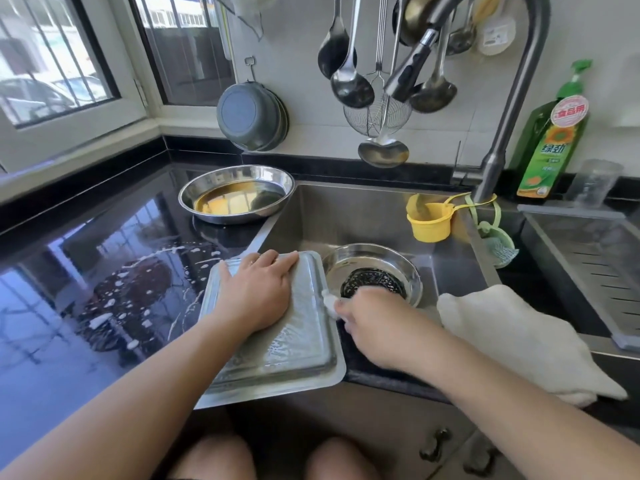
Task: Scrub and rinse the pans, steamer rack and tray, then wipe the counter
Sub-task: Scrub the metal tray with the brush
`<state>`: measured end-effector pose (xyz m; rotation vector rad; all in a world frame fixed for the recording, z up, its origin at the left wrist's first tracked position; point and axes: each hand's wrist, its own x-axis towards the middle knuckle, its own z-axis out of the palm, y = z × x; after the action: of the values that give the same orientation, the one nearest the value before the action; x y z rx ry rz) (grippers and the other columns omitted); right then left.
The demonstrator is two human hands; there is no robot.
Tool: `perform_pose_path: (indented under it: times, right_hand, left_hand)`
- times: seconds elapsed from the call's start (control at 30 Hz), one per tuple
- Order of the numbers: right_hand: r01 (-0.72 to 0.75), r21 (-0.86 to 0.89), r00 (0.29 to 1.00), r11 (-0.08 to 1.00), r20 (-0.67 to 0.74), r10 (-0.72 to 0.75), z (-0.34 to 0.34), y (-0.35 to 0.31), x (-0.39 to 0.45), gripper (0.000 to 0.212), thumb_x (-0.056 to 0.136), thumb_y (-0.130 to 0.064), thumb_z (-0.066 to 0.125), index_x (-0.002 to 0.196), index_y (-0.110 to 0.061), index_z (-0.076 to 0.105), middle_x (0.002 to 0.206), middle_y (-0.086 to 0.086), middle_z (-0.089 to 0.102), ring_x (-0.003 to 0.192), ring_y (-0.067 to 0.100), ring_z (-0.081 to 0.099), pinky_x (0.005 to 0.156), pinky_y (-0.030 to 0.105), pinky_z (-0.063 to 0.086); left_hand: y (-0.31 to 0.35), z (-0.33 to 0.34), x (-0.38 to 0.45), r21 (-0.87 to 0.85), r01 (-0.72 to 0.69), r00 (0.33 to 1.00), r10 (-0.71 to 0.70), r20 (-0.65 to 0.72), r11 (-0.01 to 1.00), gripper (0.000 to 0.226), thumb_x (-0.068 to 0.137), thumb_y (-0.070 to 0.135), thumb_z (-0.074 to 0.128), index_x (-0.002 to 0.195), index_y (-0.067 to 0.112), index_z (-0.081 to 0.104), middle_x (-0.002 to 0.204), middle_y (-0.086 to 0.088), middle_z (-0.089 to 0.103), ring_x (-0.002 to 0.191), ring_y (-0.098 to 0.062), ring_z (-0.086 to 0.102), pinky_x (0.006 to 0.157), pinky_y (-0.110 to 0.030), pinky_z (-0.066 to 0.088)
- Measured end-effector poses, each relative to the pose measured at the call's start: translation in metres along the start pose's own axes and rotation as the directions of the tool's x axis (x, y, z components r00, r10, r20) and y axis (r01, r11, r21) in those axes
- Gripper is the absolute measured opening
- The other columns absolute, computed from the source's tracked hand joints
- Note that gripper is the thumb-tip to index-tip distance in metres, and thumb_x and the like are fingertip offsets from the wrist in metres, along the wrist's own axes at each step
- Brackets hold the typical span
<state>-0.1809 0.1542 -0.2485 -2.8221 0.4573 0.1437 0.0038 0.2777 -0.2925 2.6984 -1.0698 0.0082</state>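
Tray (298,355): lay on the worktop (69,271) edge, by the sink (363,216).
Left hand (258,294): fingers flat, together, pressed on the tray.
Right hand (372,325): fingers pinched a white scrubber (329,303) at the tray's rim.

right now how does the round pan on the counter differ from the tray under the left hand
The pan is round; the tray is rectangular with rounded corners. The pan holds a brownish-yellow oily liquid; the tray shows only a soapy, wet film. The pan sits untouched at the sink's back left corner; the tray lies at the front edge with the left hand pressing flat on it. Both are shiny metal.
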Motion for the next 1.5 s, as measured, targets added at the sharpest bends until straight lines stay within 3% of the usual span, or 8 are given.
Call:
perform_pose_path:
  times: [0.17,0.4,0.57,0.7,0.77,0.9,1.17,1.5]
  right_hand:
    - [-0.134,-0.003,0.99,0.991,-0.038,0.134,-0.019,-0.001,0.093,0.009,0.094,-0.01,0.052,0.095,-0.009,0.062,0.092,0.012,0.061,0.082,0.031,0.053,0.068,0.028,0.04]
    - [-0.053,0.01,0.998,0.999,0.043,0.052,-0.021,0.001,0.051,0.027,0.101,-0.015,0.05,0.075,-0.019,0.056,0.074,0.003,0.049,0.072,0.028,0.047,0.055,0.031,0.034]
    - [0.034,0.022,0.985,0.999,0.168,-0.038,-0.011,0.016,-0.01,0.025,0.104,-0.026,0.05,0.122,-0.018,0.066,0.074,-0.006,0.047,0.063,0.015,0.042,0.057,0.026,0.032]
    - [0.099,-0.064,0.994,0.993,0.052,-0.096,-0.032,0.019,-0.012,0.034,0.105,-0.026,0.05,0.137,-0.031,0.061,0.076,-0.01,0.047,0.07,0.005,0.049,0.063,0.019,0.039]
    - [0.131,-0.079,0.991,0.988,-0.016,-0.133,-0.043,0.015,-0.012,0.034,0.105,-0.025,0.049,0.136,-0.034,0.061,0.072,-0.004,0.051,0.058,0.005,0.045,0.059,0.016,0.038]
    - [0.234,-0.146,0.972,0.961,0.042,-0.23,-0.034,-0.012,-0.004,0.034,0.107,-0.036,0.043,0.137,-0.044,0.057,0.087,-0.008,0.049,0.072,0.007,0.047,0.057,0.022,0.031]
    - [0.005,-0.339,0.997,0.941,-0.068,-0.03,-0.035,-0.026,0.088,0.039,0.1,-0.014,0.045,0.128,-0.033,0.064,0.111,0.007,0.06,0.093,0.034,0.063,0.082,0.042,0.056]
    - [-0.093,-0.213,0.994,0.973,-0.074,0.079,-0.034,-0.037,0.102,0.035,0.099,-0.015,0.05,0.122,-0.032,0.07,0.121,0.01,0.063,0.101,0.037,0.063,0.085,0.039,0.054]
  left_hand:
    - [0.0,0.002,0.0,0.016,0.002,1.0,-0.001,-0.017,1.0,0.049,0.104,0.037,0.015,0.15,0.049,0.029,0.144,0.019,0.043,0.142,-0.016,0.031,0.113,-0.073,0.014]
    - [0.0,0.003,-0.002,0.022,-0.008,1.0,0.008,-0.021,1.0,0.053,0.103,0.039,0.01,0.153,0.046,0.026,0.148,0.014,0.041,0.144,-0.018,0.028,0.113,-0.074,0.013]
    - [0.0,-0.007,0.0,-0.123,0.02,1.0,-0.019,0.011,0.992,0.046,0.106,0.035,0.03,0.149,0.036,0.047,0.157,0.003,0.041,0.148,-0.022,0.03,0.12,-0.067,0.01]
    - [-0.017,-0.037,-0.017,-0.392,0.054,0.995,-0.082,-0.055,0.918,0.035,0.104,0.025,0.051,0.136,0.019,0.065,0.155,-0.006,0.043,0.146,-0.022,0.035,0.122,-0.04,0.024]
    - [-0.038,-0.047,-0.04,-0.355,0.048,0.989,-0.094,-0.111,0.933,0.036,0.104,0.025,0.053,0.138,0.019,0.063,0.155,-0.002,0.043,0.146,-0.019,0.034,0.12,-0.036,0.026]
    - [-0.078,-0.048,-0.089,-0.264,0.092,0.99,-0.116,-0.079,0.96,0.054,0.1,0.04,0.054,0.149,0.018,0.05,0.153,0.0,0.047,0.143,-0.016,0.038,0.12,-0.034,0.027]
    - [-0.092,-0.022,-0.105,-0.039,0.065,0.996,-0.063,0.059,0.997,0.087,0.09,0.077,0.008,0.163,0.03,0.018,0.169,0.014,0.016,0.157,-0.012,0.005,0.128,-0.039,0.003]
    - [-0.093,-0.012,-0.105,0.042,0.037,0.998,-0.039,0.047,0.998,0.09,0.086,0.067,-0.013,0.164,0.026,0.008,0.171,0.009,0.007,0.158,-0.016,-0.002,0.128,-0.044,0.003]
